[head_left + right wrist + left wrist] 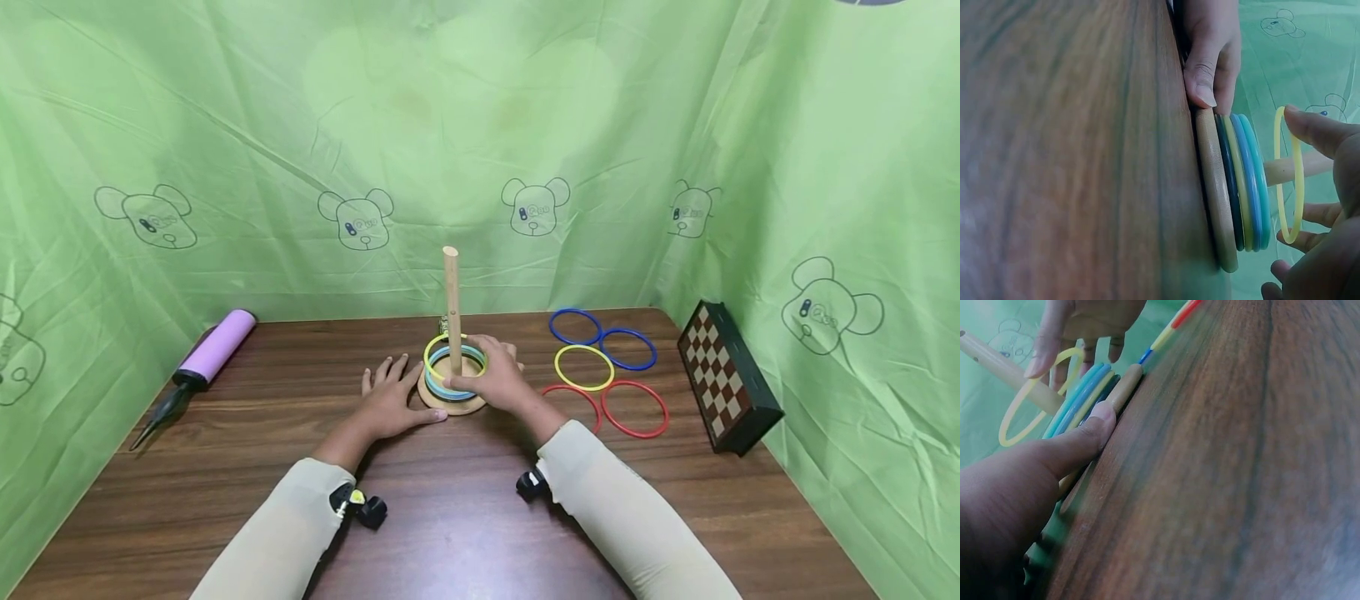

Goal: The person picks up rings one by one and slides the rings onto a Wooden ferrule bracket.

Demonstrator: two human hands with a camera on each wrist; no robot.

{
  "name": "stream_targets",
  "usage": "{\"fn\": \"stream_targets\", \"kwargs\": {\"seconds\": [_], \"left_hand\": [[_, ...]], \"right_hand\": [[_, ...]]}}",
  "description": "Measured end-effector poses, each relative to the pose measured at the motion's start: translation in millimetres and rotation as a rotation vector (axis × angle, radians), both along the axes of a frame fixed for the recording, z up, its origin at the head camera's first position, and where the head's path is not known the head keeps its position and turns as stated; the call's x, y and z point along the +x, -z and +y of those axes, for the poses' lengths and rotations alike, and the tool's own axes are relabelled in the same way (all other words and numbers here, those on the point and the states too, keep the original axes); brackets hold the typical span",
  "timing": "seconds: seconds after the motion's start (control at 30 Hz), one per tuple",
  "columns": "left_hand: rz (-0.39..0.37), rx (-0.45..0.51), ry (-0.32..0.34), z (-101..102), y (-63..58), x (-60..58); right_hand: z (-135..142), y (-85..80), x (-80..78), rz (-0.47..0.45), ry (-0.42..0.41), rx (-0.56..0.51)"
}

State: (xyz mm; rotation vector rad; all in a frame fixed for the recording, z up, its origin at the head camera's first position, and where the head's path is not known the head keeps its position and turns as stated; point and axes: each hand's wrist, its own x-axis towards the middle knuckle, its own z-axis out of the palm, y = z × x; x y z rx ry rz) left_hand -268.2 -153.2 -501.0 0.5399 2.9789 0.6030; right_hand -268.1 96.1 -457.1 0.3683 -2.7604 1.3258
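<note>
A wooden peg stands upright on a round wooden base. Several stacked rings lie around its foot; in the right wrist view the top one is a teal ring, above blue, yellow and dark ones. My right hand pinches a yellow ring between thumb and fingers. That ring encircles the peg, above the stack and apart from it. My left hand lies at the left of the base with its fingers spread, and its thumb touches the base's edge.
Right of the peg lie two blue rings, a yellow ring and two red rings. A checkered board box stands at the table's right edge. A purple hand pump lies far left. Green cloth hangs behind the table.
</note>
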Motion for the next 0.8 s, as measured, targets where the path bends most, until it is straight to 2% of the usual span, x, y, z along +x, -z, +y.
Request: {"fn": "stream_targets", "kwargs": {"seconds": [0.17,0.5,0.8], "left_hand": [[-0.01,0.001,-0.003,0.0,-0.3,0.5],[-0.003,-0.007,-0.005,0.5,-1.4,0.8],[-0.001,-0.01,-0.003,1.1,-0.5,-1.0]], "right_hand": [[0.7,1.6,1.1,0.014,0.005,0.048],[0.5,6.3,0.4,-0.003,-0.016,0.07],[0.9,7.5,-1.0,-0.006,-0.004,0.116]]}}
